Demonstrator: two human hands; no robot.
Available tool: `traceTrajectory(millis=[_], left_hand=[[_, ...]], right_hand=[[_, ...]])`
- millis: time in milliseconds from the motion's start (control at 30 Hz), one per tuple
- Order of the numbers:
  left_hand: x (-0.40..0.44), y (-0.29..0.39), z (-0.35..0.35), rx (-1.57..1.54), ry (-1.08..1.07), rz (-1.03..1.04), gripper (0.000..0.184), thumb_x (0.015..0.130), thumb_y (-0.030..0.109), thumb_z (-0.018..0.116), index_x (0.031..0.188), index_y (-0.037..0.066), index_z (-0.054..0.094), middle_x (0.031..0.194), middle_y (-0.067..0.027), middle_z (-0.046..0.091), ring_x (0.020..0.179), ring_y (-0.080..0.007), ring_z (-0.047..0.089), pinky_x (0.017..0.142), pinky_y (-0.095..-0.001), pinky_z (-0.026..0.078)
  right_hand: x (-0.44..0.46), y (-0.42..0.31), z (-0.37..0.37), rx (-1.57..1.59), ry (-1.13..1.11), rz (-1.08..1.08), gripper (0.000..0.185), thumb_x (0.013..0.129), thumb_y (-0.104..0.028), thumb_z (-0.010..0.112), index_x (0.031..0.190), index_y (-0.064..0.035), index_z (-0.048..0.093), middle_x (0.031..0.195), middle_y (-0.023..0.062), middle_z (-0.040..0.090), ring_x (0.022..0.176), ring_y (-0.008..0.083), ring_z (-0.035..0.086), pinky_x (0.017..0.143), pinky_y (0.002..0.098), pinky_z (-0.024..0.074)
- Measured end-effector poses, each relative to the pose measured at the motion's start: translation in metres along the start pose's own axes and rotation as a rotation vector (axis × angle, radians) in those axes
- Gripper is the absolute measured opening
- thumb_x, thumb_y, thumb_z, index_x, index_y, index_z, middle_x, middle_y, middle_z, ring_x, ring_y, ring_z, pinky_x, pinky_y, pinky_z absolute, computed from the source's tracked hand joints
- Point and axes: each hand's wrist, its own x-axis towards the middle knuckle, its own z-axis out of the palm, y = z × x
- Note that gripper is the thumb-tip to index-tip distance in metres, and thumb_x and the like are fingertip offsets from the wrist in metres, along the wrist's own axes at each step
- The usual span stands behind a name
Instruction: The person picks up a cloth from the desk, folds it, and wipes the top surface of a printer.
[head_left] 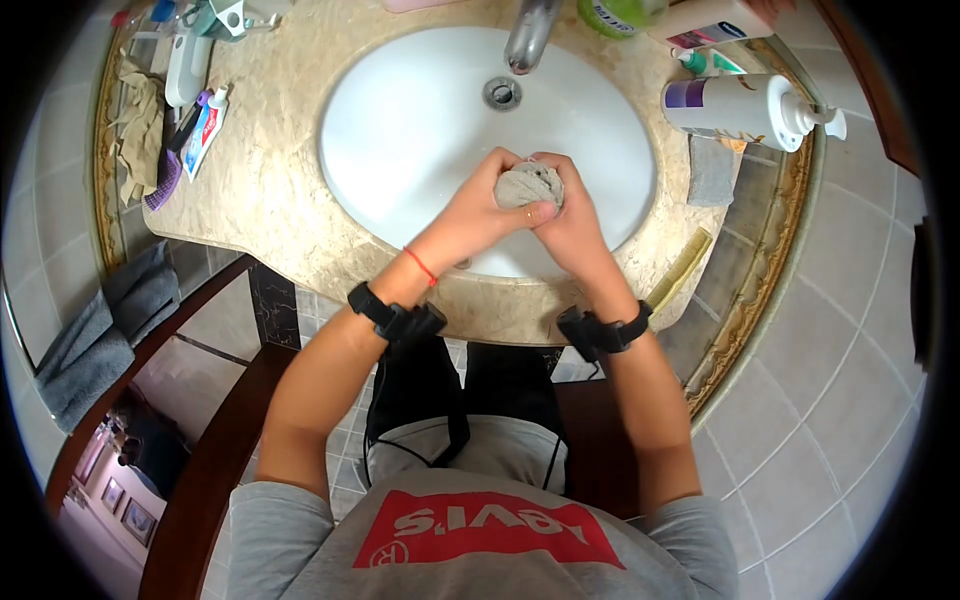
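Over the near part of the white oval sink (370, 130), both hands are closed round a bunched grey wad (528, 186) that looks like a wrung cloth. My left hand (482, 203) grips it from the left, with its thumb across the near side. From the right, my right hand (570, 215) wraps it, its fingers curled at the far side. The far fingertips are partly hidden behind the wad. Beyond the hands are the drain (502, 94) and the metal faucet (531, 38).
On the left of the marble counter (285, 150) lie a toothpaste tube (207, 132), a purple comb (168, 178) and crumpled brown paper (140, 125). A white pump bottle (735, 110), a folded grey cloth (711, 170) and a yellowish comb (680, 268) lie right. A grey towel (105, 335) hangs lower left.
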Motion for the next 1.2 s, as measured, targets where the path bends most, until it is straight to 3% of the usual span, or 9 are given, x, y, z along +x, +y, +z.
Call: traceTrajectory(millis=[100, 133, 233, 333, 533, 633, 767, 1000, 1200], left_hand=[[-0.013, 0.004, 0.022, -0.359, 0.028, -0.125, 0.054, 0.087, 0.019, 0.081, 0.129, -0.002, 0.055, 0.118, -0.0083, 0.062, 0.114, -0.0154, 0.058, 0.101, -0.0301, 0.045], [-0.014, 0.002, 0.024, -0.449, -0.040, -0.187, 0.053, 0.087, 0.017, 0.080, 0.130, -0.003, 0.055, 0.119, -0.0084, 0.063, 0.114, -0.0157, 0.058, 0.101, -0.0307, 0.046], [-0.012, -0.010, 0.018, -0.524, -0.067, -0.244, 0.044, 0.088, 0.008, 0.077, 0.126, -0.003, 0.058, 0.114, -0.0084, 0.066, 0.106, -0.0166, 0.063, 0.094, -0.0314, 0.051], [-0.010, -0.012, 0.019, -0.460, 0.044, -0.221, 0.038, 0.088, 0.006, 0.075, 0.121, -0.001, 0.061, 0.106, -0.0062, 0.068, 0.095, -0.0151, 0.065, 0.083, -0.0288, 0.053], [0.002, 0.020, 0.009, -0.018, 0.216, 0.050, 0.028, 0.083, 0.014, 0.080, 0.103, 0.000, 0.067, 0.086, -0.0023, 0.067, 0.074, -0.0084, 0.057, 0.064, -0.0257, 0.049], [0.002, 0.025, 0.012, 0.101, 0.099, 0.008, 0.024, 0.083, 0.016, 0.080, 0.095, -0.001, 0.069, 0.083, -0.0024, 0.069, 0.073, -0.0085, 0.059, 0.065, -0.0266, 0.050], [0.004, 0.016, 0.018, 0.149, 0.133, 0.012, 0.018, 0.084, 0.013, 0.075, 0.092, -0.003, 0.069, 0.080, -0.0058, 0.070, 0.075, -0.0113, 0.062, 0.068, -0.0287, 0.051], [0.005, 0.007, 0.015, 0.344, 0.093, 0.068, 0.016, 0.082, 0.008, 0.069, 0.092, -0.005, 0.068, 0.077, -0.0128, 0.070, 0.073, -0.0206, 0.067, 0.068, -0.0338, 0.053], [0.000, 0.026, 0.017, 0.747, 0.013, 0.075, 0.027, 0.078, 0.007, 0.072, 0.102, -0.004, 0.064, 0.085, -0.0211, 0.069, 0.080, -0.0411, 0.067, 0.074, -0.0432, 0.055]], right_hand=[[-0.010, -0.010, 0.021, -0.178, 0.139, -0.207, 0.065, 0.074, -0.006, 0.073, 0.134, -0.0082, 0.048, 0.144, 0.0192, 0.047, 0.125, 0.0354, 0.054, 0.105, 0.0459, 0.0411], [-0.012, -0.003, 0.023, -0.189, 0.110, -0.191, 0.080, 0.073, -0.009, 0.075, 0.145, -0.0130, 0.041, 0.157, 0.0209, 0.031, 0.141, 0.0397, 0.037, 0.113, 0.0510, 0.0314], [-0.017, -0.016, 0.014, -0.691, 0.049, -0.176, 0.093, 0.070, -0.012, 0.078, 0.152, -0.0128, 0.034, 0.161, 0.0235, 0.026, 0.148, 0.0429, 0.026, 0.115, 0.0501, 0.0308], [-0.008, -0.016, -0.003, -0.577, -0.086, -0.166, 0.100, 0.071, -0.016, 0.079, 0.156, -0.0113, 0.028, 0.162, 0.0244, 0.022, 0.150, 0.0421, 0.024, 0.116, 0.0489, 0.0310], [-0.013, -0.015, -0.031, 0.125, -0.102, 0.020, 0.083, 0.082, -0.015, 0.074, 0.154, -0.0078, 0.033, 0.157, 0.0198, 0.035, 0.142, 0.0344, 0.042, 0.113, 0.0456, 0.0376], [-0.015, -0.013, -0.027, 0.487, -0.080, 0.105, 0.067, 0.091, -0.015, 0.069, 0.149, -0.0034, 0.039, 0.150, 0.0158, 0.045, 0.137, 0.0293, 0.048, 0.111, 0.0423, 0.0399], [-0.018, -0.017, -0.009, 0.857, -0.141, 0.173, 0.053, 0.104, -0.037, 0.052, 0.142, -0.0009, 0.048, 0.140, 0.0120, 0.054, 0.132, 0.0234, 0.049, 0.110, 0.0394, 0.0389], [-0.013, -0.019, 0.007, 0.573, -0.129, 0.230, 0.054, 0.105, -0.044, 0.048, 0.141, -0.0035, 0.052, 0.140, 0.0081, 0.055, 0.132, 0.0178, 0.045, 0.112, 0.0338, 0.0335], [-0.012, -0.028, -0.013, 0.214, -0.100, 0.178, 0.051, 0.101, -0.040, 0.060, 0.136, -0.0032, 0.057, 0.127, 0.0128, 0.064, 0.112, 0.0193, 0.058, 0.096, 0.0320, 0.0466]])
